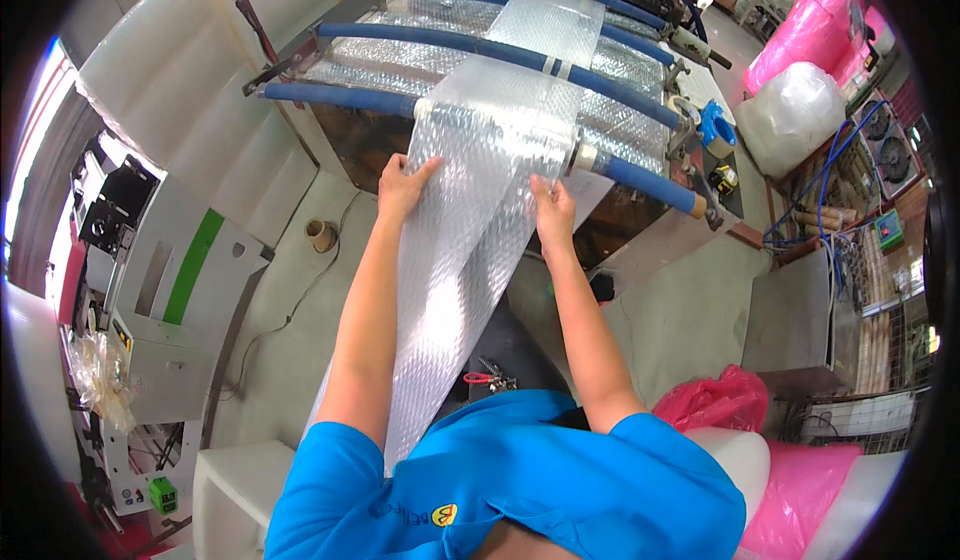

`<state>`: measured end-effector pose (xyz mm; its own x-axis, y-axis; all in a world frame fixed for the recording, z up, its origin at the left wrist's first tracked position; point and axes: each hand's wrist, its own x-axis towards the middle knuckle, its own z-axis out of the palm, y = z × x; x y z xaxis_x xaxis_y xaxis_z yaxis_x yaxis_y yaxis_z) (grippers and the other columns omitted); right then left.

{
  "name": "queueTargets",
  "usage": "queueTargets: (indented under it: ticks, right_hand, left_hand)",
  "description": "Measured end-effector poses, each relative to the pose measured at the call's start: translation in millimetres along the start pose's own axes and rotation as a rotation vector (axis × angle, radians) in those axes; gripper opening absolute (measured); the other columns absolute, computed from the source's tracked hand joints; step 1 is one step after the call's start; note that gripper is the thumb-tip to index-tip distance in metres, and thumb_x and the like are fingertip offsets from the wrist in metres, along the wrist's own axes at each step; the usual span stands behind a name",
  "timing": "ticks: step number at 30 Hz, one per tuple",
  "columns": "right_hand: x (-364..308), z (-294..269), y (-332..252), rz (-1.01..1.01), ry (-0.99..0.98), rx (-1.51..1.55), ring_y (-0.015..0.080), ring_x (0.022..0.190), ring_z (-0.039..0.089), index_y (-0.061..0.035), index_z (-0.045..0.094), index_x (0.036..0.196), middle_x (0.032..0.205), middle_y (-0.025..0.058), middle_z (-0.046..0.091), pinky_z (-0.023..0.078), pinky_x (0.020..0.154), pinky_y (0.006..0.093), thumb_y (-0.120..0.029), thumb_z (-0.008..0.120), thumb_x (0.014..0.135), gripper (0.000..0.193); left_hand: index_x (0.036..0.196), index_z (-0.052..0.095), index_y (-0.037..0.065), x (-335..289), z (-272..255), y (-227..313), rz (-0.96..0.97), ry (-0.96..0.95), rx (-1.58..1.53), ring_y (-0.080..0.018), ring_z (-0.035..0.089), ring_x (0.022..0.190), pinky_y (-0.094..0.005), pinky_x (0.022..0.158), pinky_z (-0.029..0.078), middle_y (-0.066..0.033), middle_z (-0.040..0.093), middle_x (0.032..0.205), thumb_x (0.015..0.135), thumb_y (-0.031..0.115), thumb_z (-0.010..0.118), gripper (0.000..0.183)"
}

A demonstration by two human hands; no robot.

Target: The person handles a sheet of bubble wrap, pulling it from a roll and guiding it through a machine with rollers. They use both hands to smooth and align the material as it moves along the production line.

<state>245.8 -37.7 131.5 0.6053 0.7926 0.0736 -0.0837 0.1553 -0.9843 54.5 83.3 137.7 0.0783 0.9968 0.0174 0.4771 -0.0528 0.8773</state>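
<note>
A long strip of clear bubble wrap (450, 260) runs over the blue rollers (350, 33) of a machine and hangs down toward my lap. My left hand (402, 186) grips the strip's left edge just below the front roller, thumb on top. On the opposite edge my right hand (553, 208) pinches the film between thumb and fingers. Between my hands the sheet is spread, with a diagonal fold toward the right. The fingers under the film are partly hidden.
A cardboard tube (320, 235) stands on the floor near a cable at left. A grey machine panel (190, 300) with a green stripe is farther left. Blue tape (716, 128) and a tape measure (724, 179) lie right of the rollers. Pink wrap rolls (805, 35) stand at far right.
</note>
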Motion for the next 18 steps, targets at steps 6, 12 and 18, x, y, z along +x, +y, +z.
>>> queueTargets:
  ticks: [6, 12, 18]
  right_hand:
    - [-64, -12, 44, 0.199, -0.215, -0.215, 0.008, 0.062, 0.05, -0.0011, 0.059, 0.079, 0.07, 0.0031, 0.057, 0.04, 0.056, 0.0222, -0.02, 0.06, 0.075, 0.019]
    - [-125, -9, 3, 0.248, -0.403, -0.171, 0.0076, 0.061, 0.051, -0.0008, 0.061, 0.078, 0.069, 0.0028, 0.058, 0.04, 0.057, 0.0219, -0.028, 0.058, 0.078, 0.028]
    - [-144, 7, -77, 0.275, -0.276, 0.053, 0.0078, 0.057, 0.051, -0.0033, 0.059, 0.072, 0.067, 0.0043, 0.058, 0.039, 0.053, 0.0222, -0.029, 0.057, 0.08, 0.027]
  left_hand:
    - [0.099, 0.051, 0.001, -68, -21, -57, -0.049, -0.187, 0.064, -0.0227, 0.057, 0.086, -0.0319, 0.075, 0.043, -0.0147, 0.059, 0.093, 0.057, 0.044, 0.071, 0.063]
    - [0.085, 0.056, 0.001, -106, -77, -26, 0.113, 0.019, -0.026, -0.0138, 0.054, 0.064, -0.0284, 0.06, 0.043, -0.0072, 0.058, 0.068, 0.068, 0.027, 0.068, 0.034]
    - [0.077, 0.058, 0.001, -108, -118, 33, 0.037, 0.037, 0.075, -0.0109, 0.044, 0.046, -0.0265, 0.048, 0.037, -0.003, 0.051, 0.053, 0.072, 0.027, 0.062, 0.027]
